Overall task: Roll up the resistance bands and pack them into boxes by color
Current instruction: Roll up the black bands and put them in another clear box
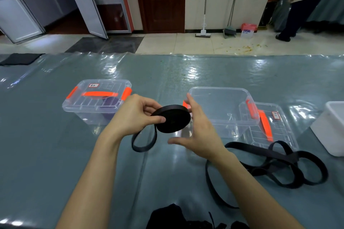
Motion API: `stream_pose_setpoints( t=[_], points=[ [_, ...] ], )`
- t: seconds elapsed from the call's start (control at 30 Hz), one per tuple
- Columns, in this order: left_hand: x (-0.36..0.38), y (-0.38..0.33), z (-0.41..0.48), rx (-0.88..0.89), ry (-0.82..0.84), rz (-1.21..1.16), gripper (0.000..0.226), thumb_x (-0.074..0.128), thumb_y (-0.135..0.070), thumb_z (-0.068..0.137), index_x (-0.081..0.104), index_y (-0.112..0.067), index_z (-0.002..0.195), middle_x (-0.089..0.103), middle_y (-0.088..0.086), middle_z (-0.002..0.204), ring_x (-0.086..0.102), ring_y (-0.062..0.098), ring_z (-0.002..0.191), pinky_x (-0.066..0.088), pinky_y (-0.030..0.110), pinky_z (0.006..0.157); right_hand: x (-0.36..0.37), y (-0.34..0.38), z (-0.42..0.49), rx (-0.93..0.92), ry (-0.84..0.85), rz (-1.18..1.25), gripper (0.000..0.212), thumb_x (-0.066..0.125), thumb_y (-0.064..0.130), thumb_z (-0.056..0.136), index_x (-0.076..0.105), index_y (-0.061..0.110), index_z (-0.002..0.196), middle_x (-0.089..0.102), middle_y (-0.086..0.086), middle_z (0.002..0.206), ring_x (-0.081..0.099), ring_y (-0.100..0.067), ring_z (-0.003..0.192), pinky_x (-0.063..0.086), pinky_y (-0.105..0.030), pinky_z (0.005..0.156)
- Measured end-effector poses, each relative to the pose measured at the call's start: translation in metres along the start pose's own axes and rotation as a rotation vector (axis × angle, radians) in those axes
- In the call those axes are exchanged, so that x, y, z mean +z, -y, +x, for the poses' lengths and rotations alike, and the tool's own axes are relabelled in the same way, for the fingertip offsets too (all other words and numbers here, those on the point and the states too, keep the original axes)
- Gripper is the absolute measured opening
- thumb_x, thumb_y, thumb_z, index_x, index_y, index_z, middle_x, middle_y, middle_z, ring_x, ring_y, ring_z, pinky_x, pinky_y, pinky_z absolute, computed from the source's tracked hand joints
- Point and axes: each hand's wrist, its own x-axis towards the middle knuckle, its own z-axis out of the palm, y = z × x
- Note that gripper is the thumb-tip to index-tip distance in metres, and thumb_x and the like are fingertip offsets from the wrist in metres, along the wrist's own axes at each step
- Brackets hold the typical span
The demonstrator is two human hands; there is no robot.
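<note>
Head view: on the grey table [55, 154] stands the open clear box [219, 102]. A closed box [96, 98] sits well left of it, and loose black bands [292, 157] lie near its front right. Just left of it, the left hand [135, 113] pinches a rolled black band [172, 120]. The right hand [199, 130], fingers straight, touches the roll's edge.

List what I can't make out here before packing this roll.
Head view:
White label on the closed clear plastic box: too small to read.
Purple shape inside: obscured by lid and orange handle.
White plastic tub: cut by right edge.
Black fabric: cut by bottom edge.
</note>
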Motion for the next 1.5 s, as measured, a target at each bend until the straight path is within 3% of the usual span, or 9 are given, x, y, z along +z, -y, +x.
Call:
stream_pose_setpoints(
  t=[0.1,0.23,0.37,0.5,0.6,0.7,1.03,1.27,1.5],
  points=[
    [-0.005,-0.001,-0.001,0.019,0.031,0.046,0.023,0.094,-0.007,0.082,0.085,-0.022,0.097,0.085,-0.006,0.087,0.084,0.015,0.084,0.067,0.044,0.09,-0.015,0.002,0.005,0.136,-0.014,0.335,0.074,0.094,0.049,0.076,0.067,0.03,0.143,0.075,0.014,0.129,0.068,-0.005,0.123,0.054,-0.04,0.111],
    [-0.006,-0.01,-0.005,0.022,0.09,0.066,0.025,0.094,-0.006,0.081,0.085,-0.023,0.097,0.085,-0.006,0.088,0.084,0.014,0.085,0.066,0.04,0.088,-0.022,0.006,0.005,0.139,-0.04,0.565,0.021,0.09,0.014,0.087,0.085,0.028,0.102,0.084,0.003,0.094,0.081,-0.014,0.091,0.061,-0.027,0.088],
    [-0.003,-0.016,-0.008,0.021,0.117,0.073,0.024,0.094,-0.006,0.082,0.085,-0.021,0.099,0.085,-0.005,0.088,0.084,0.016,0.084,0.066,0.042,0.088,-0.026,0.008,-0.008,0.11,-0.063,0.559,0.024,0.09,0.012,0.087,0.084,0.033,0.095,0.083,0.002,0.09,0.081,-0.015,0.086,0.061,-0.022,0.081],
    [0.01,-0.024,-0.01,0.037,0.192,0.104,0.024,0.094,-0.009,0.082,0.085,-0.022,0.1,0.085,-0.006,0.089,0.084,0.013,0.087,0.066,0.038,0.09,-0.038,0.009,-0.028,0.138,0.043,0.419,0.048,0.099,0.026,0.076,0.079,0.026,0.119,0.083,0.008,0.103,0.079,-0.008,0.097,0.063,-0.027,0.091],
    [0.023,-0.036,-0.004,0.083,0.26,0.142,0.023,0.094,-0.009,0.083,0.086,-0.024,0.098,0.085,-0.01,0.088,0.083,0.008,0.086,0.066,0.03,0.088,-0.045,0.007,-0.039,0.133,0.051,0.251,0.024,0.095,0.027,0.081,0.08,0.025,0.099,0.079,0.005,0.086,0.076,-0.016,0.084,0.063,-0.045,0.083],
    [0.035,-0.048,0.006,0.115,0.312,0.111,0.026,0.094,-0.01,0.083,0.086,-0.028,0.1,0.085,-0.011,0.09,0.083,0.007,0.088,0.064,0.023,0.086,-0.056,-0.002,-0.048,0.185,0.027,0.407,0.024,0.092,0.016,0.084,0.083,0.012,0.105,0.082,-0.004,0.091,0.08,-0.025,0.089,0.064,-0.052,0.087],
    [0.084,-0.065,0.02,-0.016,0.089,-0.414,0.02,0.09,-0.023,0.085,0.087,-0.022,0.104,0.085,0.013,0.102,0.082,0.021,0.094,0.063,0.027,0.086,-0.114,-0.024,-0.053,0.23,-0.196,0.897,0.028,0.086,0.002,0.085,0.083,0.014,0.11,0.084,-0.009,0.103,0.082,-0.026,0.097,0.064,-0.026,0.082],
    [0.123,-0.065,0.025,-0.104,0.062,-0.424,0.058,0.097,-0.061,0.067,0.087,-0.018,0.104,0.085,0.015,0.098,0.081,0.022,0.089,0.064,0.029,0.081,-0.122,-0.053,-0.061,0.321,-0.212,1.048,0.029,0.088,0.021,0.088,0.082,0.012,0.116,0.082,-0.016,0.11,0.081,-0.034,0.103,0.066,-0.035,0.084],
    [0.126,-0.079,0.031,-0.097,0.145,-0.324,0.042,0.096,-0.047,0.074,0.089,-0.019,0.104,0.084,0.015,0.095,0.081,0.019,0.084,0.062,0.026,0.073,-0.127,-0.078,-0.069,0.358,-0.123,1.136,0.044,0.083,0.044,0.091,0.081,0.01,0.119,0.08,-0.018,0.119,0.077,-0.034,0.115,0.064,-0.045,0.097]
  ],
)
